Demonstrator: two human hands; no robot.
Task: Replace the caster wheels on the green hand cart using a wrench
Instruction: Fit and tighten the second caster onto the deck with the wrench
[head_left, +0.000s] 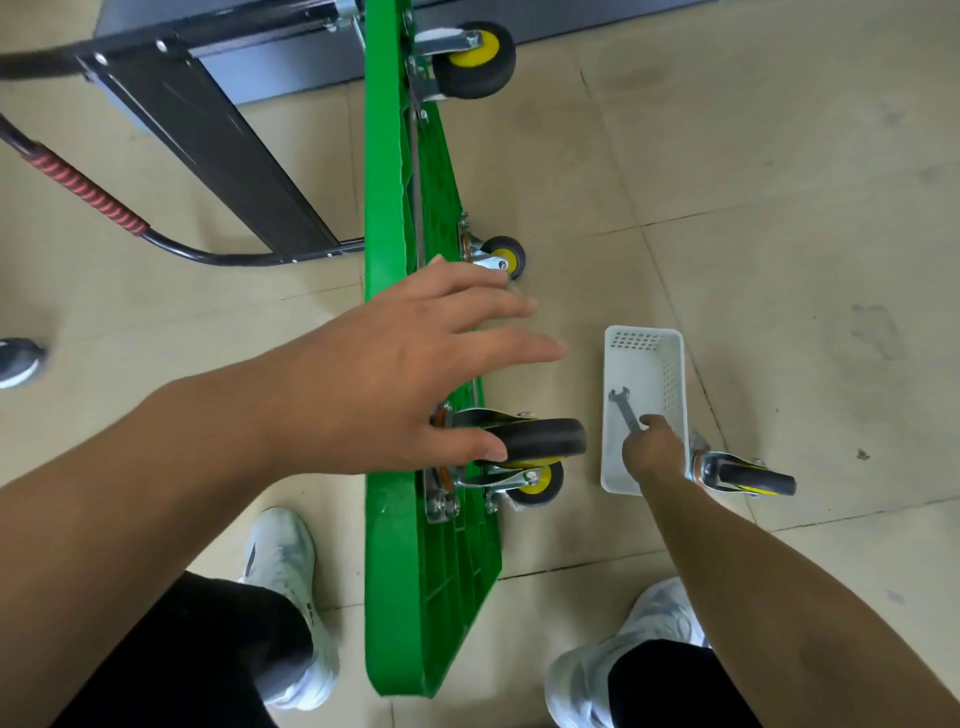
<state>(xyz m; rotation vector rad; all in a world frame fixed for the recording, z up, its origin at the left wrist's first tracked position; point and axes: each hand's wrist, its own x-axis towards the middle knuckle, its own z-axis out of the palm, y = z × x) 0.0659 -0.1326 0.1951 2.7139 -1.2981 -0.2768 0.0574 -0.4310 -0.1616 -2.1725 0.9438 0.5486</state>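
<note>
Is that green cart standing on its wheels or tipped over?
Tipped onto its edge: the cart shows as a narrow green strip from above, and its wheels stick out sideways rather than down.

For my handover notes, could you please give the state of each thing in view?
Green cart: tipped on edge.
Wrench: inside the basket, pinched by the right hand.
Basket: upright on the floor.
Loose caster: lying on the floor beside the basket.
Left hand: open, above the cart.

No lettering, label or number can be read anywhere.
</note>
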